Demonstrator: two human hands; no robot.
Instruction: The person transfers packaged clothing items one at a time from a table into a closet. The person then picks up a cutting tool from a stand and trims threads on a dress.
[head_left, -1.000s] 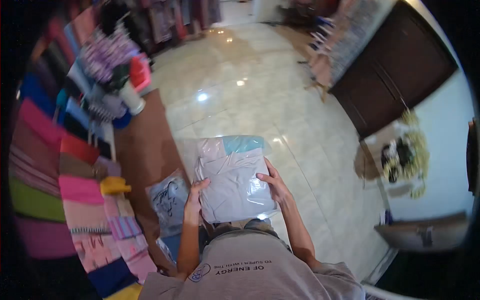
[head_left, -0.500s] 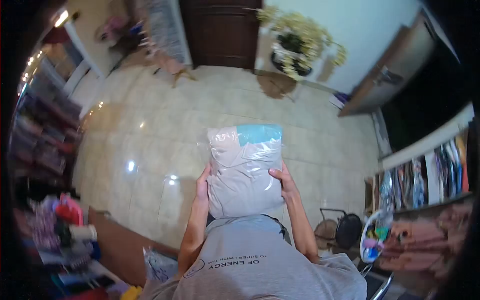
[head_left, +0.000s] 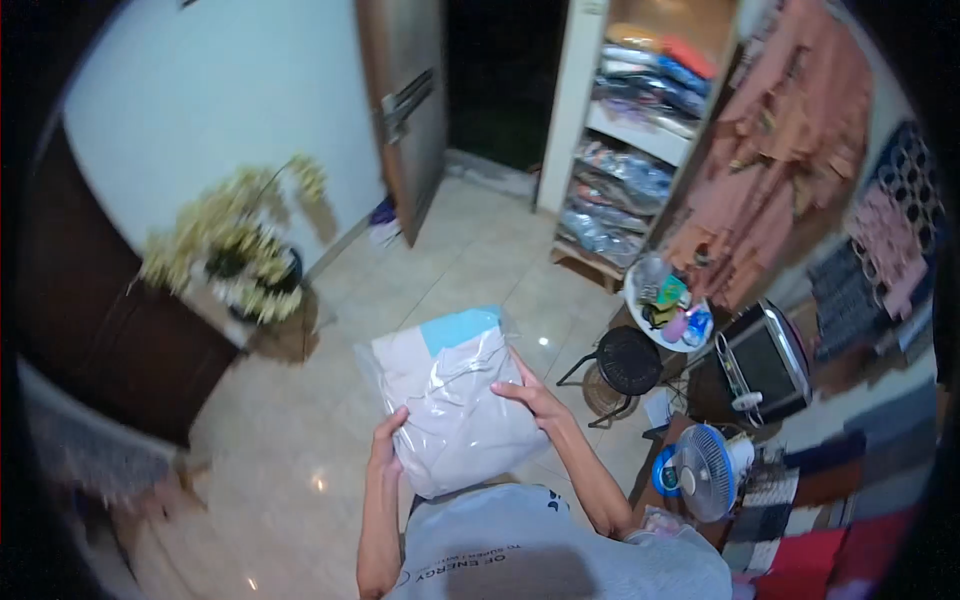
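"Where was the packet?"
"Just before the shirt, above the floor; the left hand gripped one side, the right hand the other, thumbs on top."
"And holding it well?"
"Even pressure seemed wise; it looked slippery."

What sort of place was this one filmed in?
Probably a small clothing or fabric shop: the shelf holds plastic-wrapped bundles, peach garments hang beside it, and the clear bag up front holds pale folded cloth.
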